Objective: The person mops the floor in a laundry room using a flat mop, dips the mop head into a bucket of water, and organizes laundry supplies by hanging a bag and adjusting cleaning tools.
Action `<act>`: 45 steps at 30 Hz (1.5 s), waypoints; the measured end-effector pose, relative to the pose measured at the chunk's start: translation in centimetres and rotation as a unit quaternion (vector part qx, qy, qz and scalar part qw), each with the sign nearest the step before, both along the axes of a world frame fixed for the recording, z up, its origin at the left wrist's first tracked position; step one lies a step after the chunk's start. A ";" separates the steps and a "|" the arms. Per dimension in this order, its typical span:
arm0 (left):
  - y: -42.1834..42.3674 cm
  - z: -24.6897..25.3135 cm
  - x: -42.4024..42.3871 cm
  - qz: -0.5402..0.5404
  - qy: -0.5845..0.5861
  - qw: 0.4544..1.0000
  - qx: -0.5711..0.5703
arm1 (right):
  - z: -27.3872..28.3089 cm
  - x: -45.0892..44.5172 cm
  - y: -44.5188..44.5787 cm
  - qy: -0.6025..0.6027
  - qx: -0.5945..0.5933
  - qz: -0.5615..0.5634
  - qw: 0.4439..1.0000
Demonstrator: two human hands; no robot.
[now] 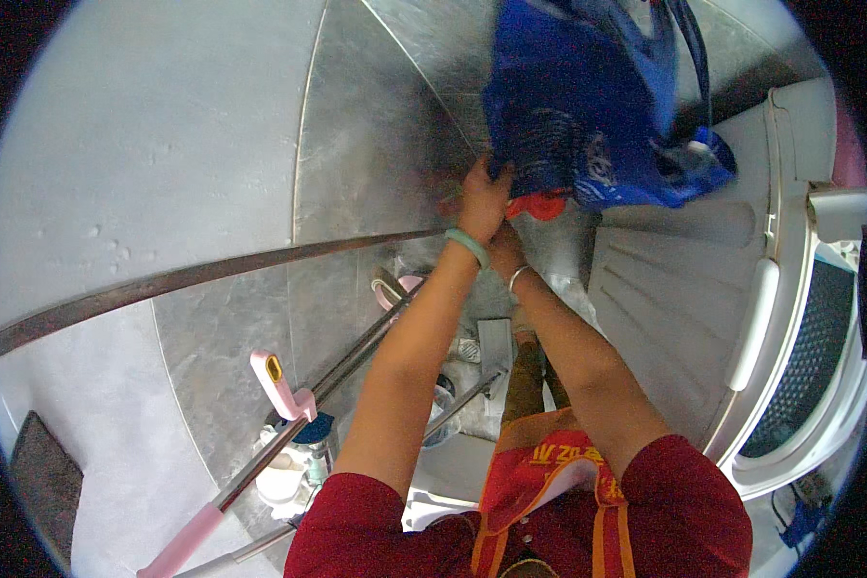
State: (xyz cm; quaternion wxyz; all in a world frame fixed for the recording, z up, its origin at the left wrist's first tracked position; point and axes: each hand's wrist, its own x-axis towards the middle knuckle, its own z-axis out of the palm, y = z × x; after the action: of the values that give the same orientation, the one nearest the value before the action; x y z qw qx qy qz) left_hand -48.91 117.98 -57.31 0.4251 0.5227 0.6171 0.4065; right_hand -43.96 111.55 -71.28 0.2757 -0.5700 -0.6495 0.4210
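A large blue fabric bag (578, 87) with dark straps and pale printed marks hangs in front of me, partly blurred. My left hand (482, 202), with a green bangle at the wrist, has its fingers closed on the lower left edge of the blue fabric. Close below and behind it is my right hand (507, 249), wearing a thin silver bracelet. The left hand and wrist partly cover it, so its fingers and anything in them are hidden. A red-orange piece of material (542, 205) shows under the blue fabric, beside both hands.
To the right stands a white washing machine (679, 303) with a round door (802, 361). Along the left tiled wall (224, 339) lean metal poles, one with a pink grip (184, 542) and a pink fitting (282, 386). White containers (282, 477) sit low at left.
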 end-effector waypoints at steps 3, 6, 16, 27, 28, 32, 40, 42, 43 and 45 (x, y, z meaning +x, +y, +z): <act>-1.2 1.0 0.4 0.024 0.045 0.996 0.074 | 3.4 -0.5 0.8 -0.087 -0.006 0.080 0.993; -1.8 0.9 -0.9 0.045 0.150 0.988 0.006 | 2.2 -1.2 1.0 -0.061 0.065 0.012 0.996; -1.9 -4.4 -3.8 0.022 0.082 0.995 0.052 | -7.2 1.4 6.3 -0.120 0.027 0.119 0.985; -0.9 -14.7 -5.5 -0.060 0.649 0.746 0.138 | -4.2 1.4 7.5 -0.076 0.011 0.111 0.991; -0.9 -14.5 -6.0 -0.033 0.571 0.812 0.116 | -4.1 1.1 7.7 -0.072 0.010 0.111 0.991; -0.7 -7.8 -3.9 -0.015 0.131 0.990 -0.043 | -6.2 2.4 8.1 -0.058 -0.021 0.076 0.995; -5.3 -0.2 1.9 0.096 -0.058 0.993 -0.022 | -3.8 4.3 6.1 -0.007 -0.080 0.012 0.997; -6.0 3.5 4.9 0.059 -0.085 0.994 0.032 | -2.3 6.2 4.8 0.030 -0.108 -0.055 0.992; -6.0 4.8 5.9 0.046 -0.099 0.992 0.060 | -1.3 6.7 4.1 0.055 -0.123 -0.085 0.987; -5.5 7.0 7.3 0.025 -0.042 0.994 0.102 | 1.8 8.0 1.8 0.117 -0.166 -0.159 0.966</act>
State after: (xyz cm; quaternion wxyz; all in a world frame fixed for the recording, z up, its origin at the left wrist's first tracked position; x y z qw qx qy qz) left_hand -41.57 112.44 -50.26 0.3849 0.5298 0.5672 0.4994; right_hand -35.91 113.34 -69.50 0.3146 -0.6509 -0.4347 0.5371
